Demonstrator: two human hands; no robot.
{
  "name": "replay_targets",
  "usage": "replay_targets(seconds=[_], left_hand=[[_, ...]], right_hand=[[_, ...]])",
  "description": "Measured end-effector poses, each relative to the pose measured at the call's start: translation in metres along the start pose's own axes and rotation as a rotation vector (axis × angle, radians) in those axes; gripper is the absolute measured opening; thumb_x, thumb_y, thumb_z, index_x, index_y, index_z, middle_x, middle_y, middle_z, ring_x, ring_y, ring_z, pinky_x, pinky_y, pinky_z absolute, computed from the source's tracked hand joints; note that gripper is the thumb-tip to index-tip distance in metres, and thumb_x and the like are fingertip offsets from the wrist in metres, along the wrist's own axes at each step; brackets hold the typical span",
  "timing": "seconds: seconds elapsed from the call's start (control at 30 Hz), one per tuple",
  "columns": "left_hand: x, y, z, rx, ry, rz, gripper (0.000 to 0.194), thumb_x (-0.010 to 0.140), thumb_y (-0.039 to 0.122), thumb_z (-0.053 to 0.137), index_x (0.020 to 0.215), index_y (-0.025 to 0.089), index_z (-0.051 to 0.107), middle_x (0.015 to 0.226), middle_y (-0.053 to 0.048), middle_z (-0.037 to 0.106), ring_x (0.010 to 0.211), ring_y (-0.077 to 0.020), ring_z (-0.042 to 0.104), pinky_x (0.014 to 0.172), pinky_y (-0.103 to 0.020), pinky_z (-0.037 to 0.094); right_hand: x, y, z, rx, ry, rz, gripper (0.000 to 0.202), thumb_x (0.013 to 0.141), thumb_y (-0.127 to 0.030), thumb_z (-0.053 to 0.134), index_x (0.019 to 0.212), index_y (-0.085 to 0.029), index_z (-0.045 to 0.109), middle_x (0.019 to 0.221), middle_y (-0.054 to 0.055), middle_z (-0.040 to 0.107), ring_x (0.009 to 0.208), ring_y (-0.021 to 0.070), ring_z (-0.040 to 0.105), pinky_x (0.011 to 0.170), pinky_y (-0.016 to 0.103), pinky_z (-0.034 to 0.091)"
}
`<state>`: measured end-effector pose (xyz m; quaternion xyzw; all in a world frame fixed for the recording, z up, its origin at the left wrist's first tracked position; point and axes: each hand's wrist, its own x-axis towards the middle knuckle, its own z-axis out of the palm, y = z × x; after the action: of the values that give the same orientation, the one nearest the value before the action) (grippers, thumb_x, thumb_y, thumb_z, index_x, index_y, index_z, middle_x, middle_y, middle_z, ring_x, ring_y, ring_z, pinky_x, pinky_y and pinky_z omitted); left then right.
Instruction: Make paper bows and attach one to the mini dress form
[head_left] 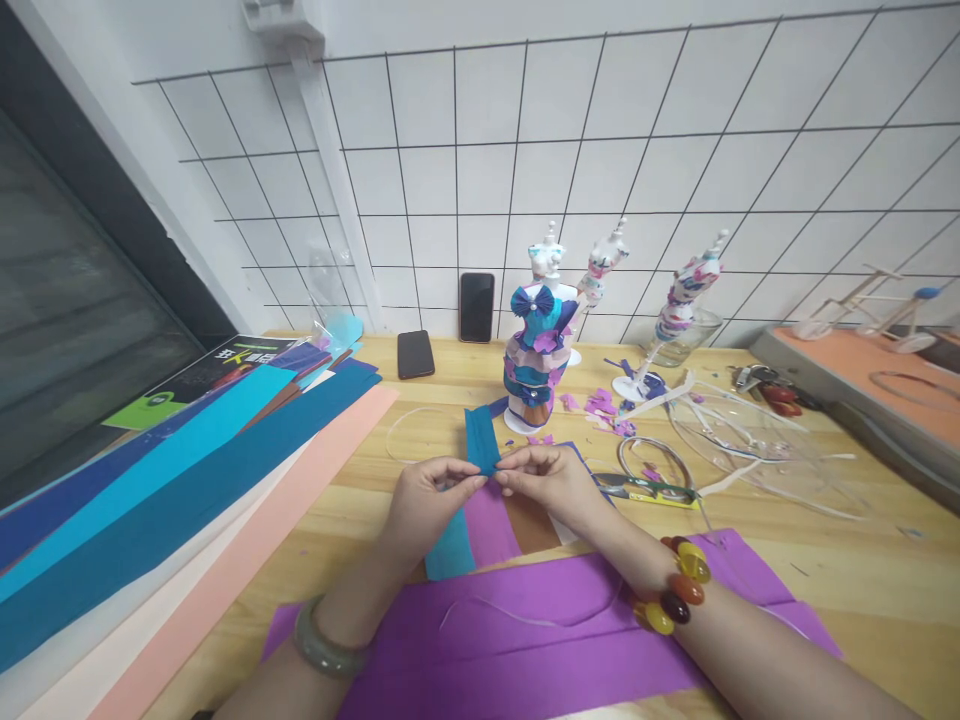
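Note:
A teal paper strip stands up between my two hands, its near end pinched by both. My left hand holds the strip's left side between thumb and forefinger. On the other side, my right hand pinches it the same way, fingertips almost touching the left ones. Below the hands lie light blue, pink-purple and brown paper pieces. A large purple sheet spreads under my forearms. Just beyond the strip stands a small mannequin dressed in blue, purple and teal paper with a bow.
Long coloured paper sheets cover the left side. Two phones are at the back. Two more mannequins, paper scraps, a wire coil, a cutter and clear plastic lie to the right, beside an orange-topped box.

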<state>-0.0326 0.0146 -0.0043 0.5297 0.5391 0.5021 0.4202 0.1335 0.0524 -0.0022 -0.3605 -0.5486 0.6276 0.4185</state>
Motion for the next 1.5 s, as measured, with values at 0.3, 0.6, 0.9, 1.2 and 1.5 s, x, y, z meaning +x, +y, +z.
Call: replay_targets(seconds=[0.3, 0.6, 0.9, 1.2, 1.5], left_hand=[[0.0002, 0.004, 0.0007, -0.051, 0.001, -0.028, 0.012, 0.059, 0.024, 0.07, 0.068, 0.015, 0.068, 0.066, -0.003, 0.07, 0.062, -0.0149, 0.062, 0.058, -0.023, 0.049], [-0.0006, 0.0071, 0.0021, -0.134, 0.025, -0.042, 0.012, 0.056, 0.022, 0.072, 0.063, 0.014, 0.068, 0.065, -0.003, 0.069, 0.063, -0.0153, 0.062, 0.06, -0.025, 0.05], [-0.0005, 0.0077, 0.0022, -0.112, 0.021, -0.012, 0.01, 0.057, 0.021, 0.072, 0.063, 0.015, 0.068, 0.066, -0.003, 0.068, 0.064, -0.0152, 0.061, 0.061, -0.025, 0.05], [-0.0003, 0.0062, 0.0023, -0.133, 0.001, -0.03, 0.018, 0.058, 0.023, 0.071, 0.073, 0.014, 0.066, 0.058, 0.001, 0.061, 0.055, -0.0097, 0.054, 0.051, -0.02, 0.044], [0.0007, 0.001, 0.0038, -0.206, -0.101, -0.014, 0.028, 0.063, 0.017, 0.066, 0.09, 0.014, 0.06, 0.068, 0.001, 0.059, 0.066, -0.0106, 0.056, 0.063, -0.022, 0.045]], right_hand=[[-0.0015, -0.0025, 0.0002, 0.009, -0.027, 0.027, 0.021, 0.056, -0.027, 0.075, 0.068, -0.012, 0.065, 0.051, -0.001, 0.064, 0.048, 0.0096, 0.058, 0.054, 0.023, 0.046], [-0.0016, -0.0029, 0.0009, -0.013, -0.015, -0.026, 0.02, 0.057, -0.029, 0.074, 0.067, -0.013, 0.066, 0.051, -0.001, 0.063, 0.049, 0.0094, 0.056, 0.054, 0.024, 0.045], [-0.0021, -0.0015, 0.0007, -0.019, -0.023, -0.034, 0.021, 0.059, -0.029, 0.073, 0.068, -0.013, 0.064, 0.052, -0.001, 0.062, 0.048, 0.0091, 0.055, 0.052, 0.023, 0.043], [-0.0025, -0.0015, 0.0027, -0.013, -0.044, -0.066, 0.024, 0.059, -0.031, 0.072, 0.075, -0.015, 0.062, 0.054, -0.002, 0.06, 0.048, 0.0093, 0.054, 0.051, 0.023, 0.043], [-0.0031, 0.0035, 0.0022, -0.05, -0.079, -0.114, 0.02, 0.066, -0.027, 0.068, 0.082, -0.016, 0.063, 0.068, 0.0, 0.062, 0.051, 0.0084, 0.053, 0.053, 0.023, 0.042]])
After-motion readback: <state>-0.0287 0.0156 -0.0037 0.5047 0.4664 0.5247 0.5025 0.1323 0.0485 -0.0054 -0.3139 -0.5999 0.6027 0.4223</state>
